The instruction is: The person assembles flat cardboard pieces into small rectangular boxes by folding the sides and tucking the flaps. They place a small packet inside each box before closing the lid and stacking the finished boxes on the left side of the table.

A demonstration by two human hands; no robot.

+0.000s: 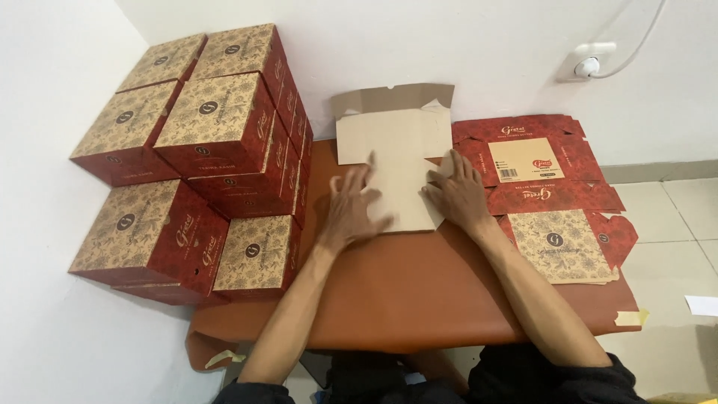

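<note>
A brown mat (419, 299) covers the low surface in front of the person, running from the wall toward the knees. At the left, against the corner, a stack of boxes (202, 164) stands several high, red-sided with tan patterned tops, all closed and packed tight against one another. At the right edge of the mat lies a pile of flat blanks (550, 194), printed side up, red and tan, partly hanging over onto the tiled floor (673, 217).

In the middle of the mat, between stack and pile, lies a single blank (389, 168), plain brown side up, its far flap tilted up against the wall. The left hand (355, 206) lies flat on the blank's left part, fingers spread wide, palm down, gripping nothing; it is slightly blurred. The right hand (460, 194) presses flat on the blank's right edge, fingers together and stretched out, also grasping nothing. The two hands sit near each other with bare card between them.

On the wall above the pile, a white socket (591, 63) carries a plug and cable. A scrap of tape (632, 316) sticks to the mat's right corner.
</note>
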